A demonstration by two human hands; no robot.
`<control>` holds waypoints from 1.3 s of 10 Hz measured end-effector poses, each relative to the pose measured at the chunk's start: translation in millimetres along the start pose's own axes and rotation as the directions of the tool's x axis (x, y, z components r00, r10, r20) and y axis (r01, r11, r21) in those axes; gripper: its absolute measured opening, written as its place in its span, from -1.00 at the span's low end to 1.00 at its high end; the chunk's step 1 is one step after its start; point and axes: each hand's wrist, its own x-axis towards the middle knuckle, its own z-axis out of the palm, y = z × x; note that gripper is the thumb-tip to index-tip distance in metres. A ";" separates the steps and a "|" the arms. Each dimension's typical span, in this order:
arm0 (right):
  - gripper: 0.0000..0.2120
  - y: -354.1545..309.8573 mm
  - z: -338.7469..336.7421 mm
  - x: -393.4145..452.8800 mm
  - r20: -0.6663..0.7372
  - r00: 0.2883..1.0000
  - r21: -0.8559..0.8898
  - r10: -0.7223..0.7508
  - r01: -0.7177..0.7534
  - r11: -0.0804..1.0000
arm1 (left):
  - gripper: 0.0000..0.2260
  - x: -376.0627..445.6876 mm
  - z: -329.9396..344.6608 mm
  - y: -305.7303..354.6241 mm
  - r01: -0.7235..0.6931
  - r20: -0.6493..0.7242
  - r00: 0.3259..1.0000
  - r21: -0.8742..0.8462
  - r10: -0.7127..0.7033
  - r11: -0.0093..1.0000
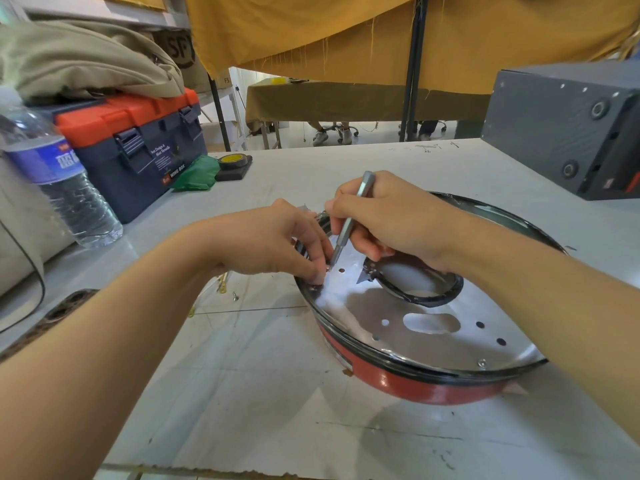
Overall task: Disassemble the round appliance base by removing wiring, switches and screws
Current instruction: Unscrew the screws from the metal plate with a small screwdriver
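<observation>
The round appliance base [415, 386] lies on the white table, red-walled with a black rim and a shiny metal plate [433, 344] full of holes and a black-edged opening. My right hand [391, 220] grips a thin silver screwdriver [349, 223] like a pen, with its tip down on the plate near the left rim. My left hand [277, 240] curls over that rim, its fingertips pinching at the spot beside the tip. What the fingertips hold is hidden. One screw [481, 363] sits in the plate near the front rim.
Loose screws [235, 296] and brass bits [221, 284] lie on the table left of the base. A water bottle [59, 181], a blue-orange toolbox [138, 140], green cloth [195, 174] and tape roll [233, 161] stand at the left. A grey box [561, 123] stands at the right.
</observation>
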 end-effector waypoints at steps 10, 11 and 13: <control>-0.65 0.1 0.0 2.3 -0.095 0.995 -0.027 -0.013 0.010 1.000 | -0.83 -42.9 11.5 -68.8 0.188 -0.155 0.975 0.207 -0.158 0.960; -0.65 0.7 -1.2 3.0 -0.099 0.995 -0.035 -0.012 0.008 0.999 | -0.82 -39.8 11.5 -65.2 0.199 -0.148 0.975 0.239 -0.167 0.950; -0.64 1.1 -2.0 3.4 -0.092 0.995 -0.032 -0.026 0.023 0.999 | -0.84 -39.3 8.1 -64.4 0.187 -0.091 0.982 0.278 -0.168 0.942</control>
